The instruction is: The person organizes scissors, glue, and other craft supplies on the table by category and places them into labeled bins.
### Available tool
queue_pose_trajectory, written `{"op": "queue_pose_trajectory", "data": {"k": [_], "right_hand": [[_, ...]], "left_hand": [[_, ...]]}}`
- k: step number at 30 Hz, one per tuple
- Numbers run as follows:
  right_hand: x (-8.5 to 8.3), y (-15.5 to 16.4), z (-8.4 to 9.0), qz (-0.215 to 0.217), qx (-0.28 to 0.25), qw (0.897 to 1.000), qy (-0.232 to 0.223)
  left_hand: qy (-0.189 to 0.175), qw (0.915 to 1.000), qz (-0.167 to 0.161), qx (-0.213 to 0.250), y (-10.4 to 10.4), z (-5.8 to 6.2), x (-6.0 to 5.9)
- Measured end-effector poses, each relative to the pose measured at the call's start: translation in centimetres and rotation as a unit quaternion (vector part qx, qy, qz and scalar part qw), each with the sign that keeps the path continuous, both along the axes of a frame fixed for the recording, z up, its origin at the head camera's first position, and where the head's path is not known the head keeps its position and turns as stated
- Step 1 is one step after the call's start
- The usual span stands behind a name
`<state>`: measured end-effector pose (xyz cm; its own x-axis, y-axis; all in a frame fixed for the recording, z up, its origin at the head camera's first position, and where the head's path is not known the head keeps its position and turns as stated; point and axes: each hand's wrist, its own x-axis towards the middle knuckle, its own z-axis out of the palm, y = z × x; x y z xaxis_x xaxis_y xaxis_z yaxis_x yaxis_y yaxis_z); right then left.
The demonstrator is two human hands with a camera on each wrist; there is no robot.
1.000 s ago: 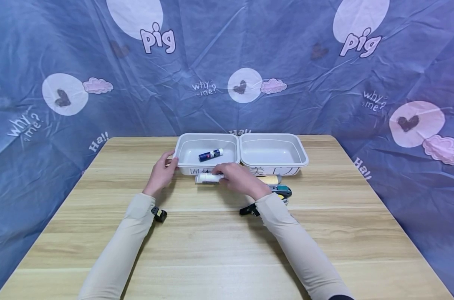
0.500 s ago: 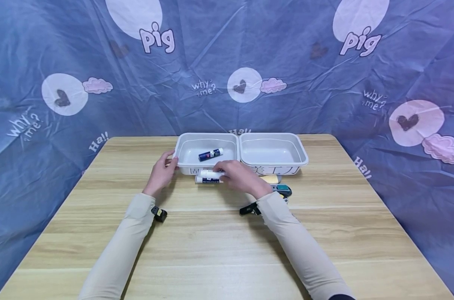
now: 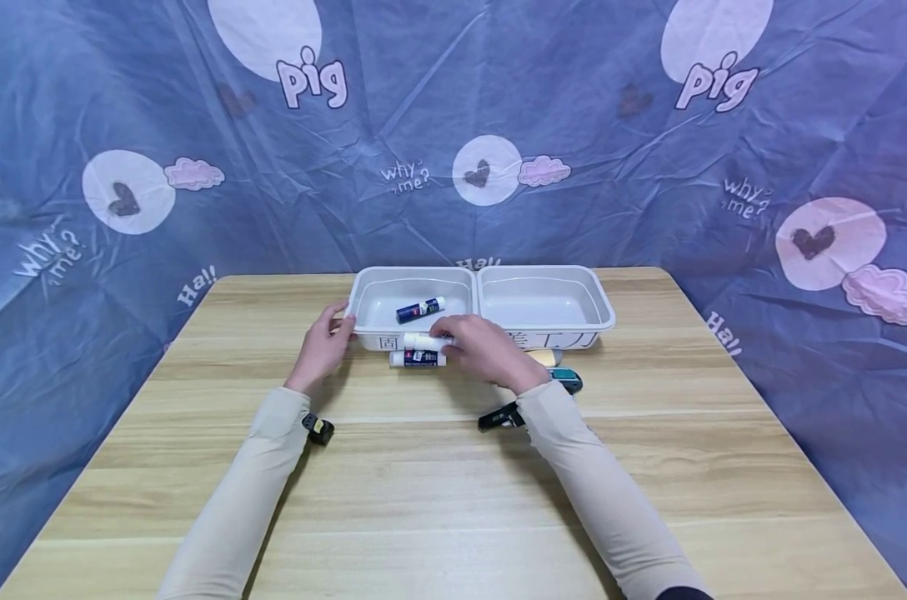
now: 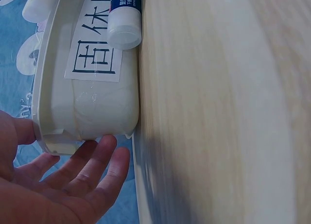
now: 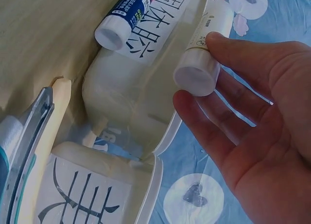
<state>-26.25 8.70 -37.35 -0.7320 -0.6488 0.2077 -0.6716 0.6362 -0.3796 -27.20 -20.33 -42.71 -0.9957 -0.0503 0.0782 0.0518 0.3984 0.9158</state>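
right hand (image 3: 483,354): pinches a white glue stick (image 5: 204,49) over the left tray's (image 3: 363,329) front rim
left hand (image 3: 322,346): fingers relaxed, steadying that tray's corner
done: one blue glue stick (image 3: 420,309) inside
left: another stick (image 3: 418,358), cutters (image 3: 562,379) on worktop (image 3: 423,500)

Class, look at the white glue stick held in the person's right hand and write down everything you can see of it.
The white glue stick is a short plastic cylinder with a flat round end facing the wrist camera and small print along its off-white body. The right hand pinches it between thumb and fingertips. It is held roughly level in the air, at the front rim of the left tray, above a blue-labelled glue stick lying on the table. Nothing but the hand plainly touches it.
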Motion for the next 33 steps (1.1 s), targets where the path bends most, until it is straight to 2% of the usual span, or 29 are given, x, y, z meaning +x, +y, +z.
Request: {"op": "queue_pose_trajectory", "data": {"k": [19,26,33], "right_hand": [[-0.2,0.7,0.5,-0.017,-0.004,1.000,0.003],[-0.4,1.0,0.7,-0.022,-0.007,1.000,0.017],[-0.6,1.3,0.6,-0.032,-0.013,0.999,0.008]], "left_hand": [[0.000,0.9999,0.007,-0.009,0.2,-0.1,0.1],[-0.003,1.0000,0.006,-0.006,0.2,0.0,0.2],[-0.010,0.9999,0.005,0.000,0.1,0.0,0.3]]}}
